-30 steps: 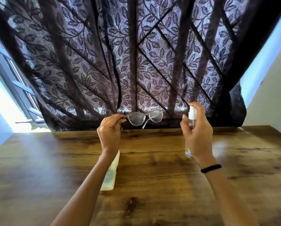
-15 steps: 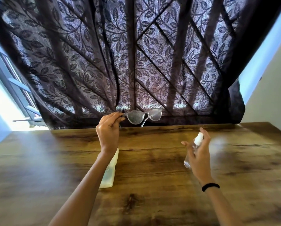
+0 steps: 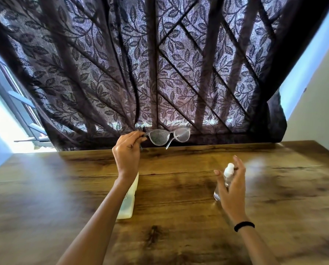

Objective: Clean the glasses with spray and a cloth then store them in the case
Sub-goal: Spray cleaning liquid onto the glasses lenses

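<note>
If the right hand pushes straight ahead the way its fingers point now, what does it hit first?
Probably nothing soon: the right hand, holding the spray bottle, points away over the table toward the curtain. The glasses, in the left hand, lie left of that line; depth is unclear.

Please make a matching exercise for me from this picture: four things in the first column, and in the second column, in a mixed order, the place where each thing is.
Things
1. glasses
2. spray bottle
3. pale case
4. black band

Places
A. lying on the wooden table
B. round the wrist of the right hand
C. held up by the left hand, in front of the curtain
D. in the right hand, low near the table

Pairs: 1-C, 2-D, 3-A, 4-B
</note>
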`<state>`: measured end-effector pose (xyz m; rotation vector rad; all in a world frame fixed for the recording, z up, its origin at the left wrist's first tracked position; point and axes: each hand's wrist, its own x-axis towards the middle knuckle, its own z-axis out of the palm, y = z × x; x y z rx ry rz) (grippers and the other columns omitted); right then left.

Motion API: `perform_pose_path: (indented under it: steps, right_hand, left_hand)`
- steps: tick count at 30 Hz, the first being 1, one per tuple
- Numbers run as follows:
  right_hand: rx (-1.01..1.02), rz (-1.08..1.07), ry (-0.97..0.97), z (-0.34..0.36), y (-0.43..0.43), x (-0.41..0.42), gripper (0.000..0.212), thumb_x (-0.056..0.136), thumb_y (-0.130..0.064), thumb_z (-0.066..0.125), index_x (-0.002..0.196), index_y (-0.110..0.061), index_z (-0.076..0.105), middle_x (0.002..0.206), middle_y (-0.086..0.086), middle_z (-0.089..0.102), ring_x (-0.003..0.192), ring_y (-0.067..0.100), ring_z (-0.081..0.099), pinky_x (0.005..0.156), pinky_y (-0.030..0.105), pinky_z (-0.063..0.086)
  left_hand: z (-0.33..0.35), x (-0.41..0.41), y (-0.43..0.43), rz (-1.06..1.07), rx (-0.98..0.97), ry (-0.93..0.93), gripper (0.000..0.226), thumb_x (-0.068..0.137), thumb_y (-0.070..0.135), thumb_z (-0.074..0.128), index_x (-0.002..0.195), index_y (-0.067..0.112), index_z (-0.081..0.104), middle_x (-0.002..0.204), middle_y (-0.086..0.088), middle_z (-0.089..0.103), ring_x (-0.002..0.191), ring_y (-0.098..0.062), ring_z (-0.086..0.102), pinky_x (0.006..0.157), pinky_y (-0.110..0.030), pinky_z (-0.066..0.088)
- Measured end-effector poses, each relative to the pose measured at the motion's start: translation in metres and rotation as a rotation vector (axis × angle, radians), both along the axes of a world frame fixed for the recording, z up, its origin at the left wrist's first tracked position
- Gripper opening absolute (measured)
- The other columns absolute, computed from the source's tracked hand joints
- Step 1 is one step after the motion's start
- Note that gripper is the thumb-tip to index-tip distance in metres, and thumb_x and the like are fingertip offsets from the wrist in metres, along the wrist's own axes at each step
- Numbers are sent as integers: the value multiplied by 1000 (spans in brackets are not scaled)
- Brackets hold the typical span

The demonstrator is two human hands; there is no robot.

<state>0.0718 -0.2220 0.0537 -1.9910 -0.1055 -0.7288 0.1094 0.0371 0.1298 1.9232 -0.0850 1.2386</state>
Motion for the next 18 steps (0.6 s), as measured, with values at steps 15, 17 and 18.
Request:
perform_pose_path:
  steps: [15, 17, 18]
  right_hand:
    - [-144, 174, 251, 118, 22, 70, 31, 92, -29, 54, 76, -7, 67, 66, 7, 67, 57, 20, 60, 61, 35, 52]
    - [-17, 244, 426, 118, 23, 83, 34, 91, -29, 56, 68, -6, 66, 63, 9, 66, 52, 17, 57, 53, 25, 51]
    - [43, 270, 520, 118, 23, 87, 35, 91, -28, 57, 66, -4, 65, 60, 10, 65, 47, 14, 55, 47, 20, 49]
  left_hand:
    - [7, -9, -4, -98, 24, -14, 24, 71, -18, 65, 88, -2, 72, 86, 0, 65, 79, -21, 65, 78, -9, 48]
    - [7, -12, -5, -119, 26, -22, 24, 71, -18, 65, 88, -3, 71, 85, -1, 65, 78, -20, 65, 77, -10, 49]
    - [7, -13, -5, -127, 23, -25, 24, 71, -18, 65, 89, -3, 71, 85, -2, 65, 78, -20, 65, 77, -11, 50]
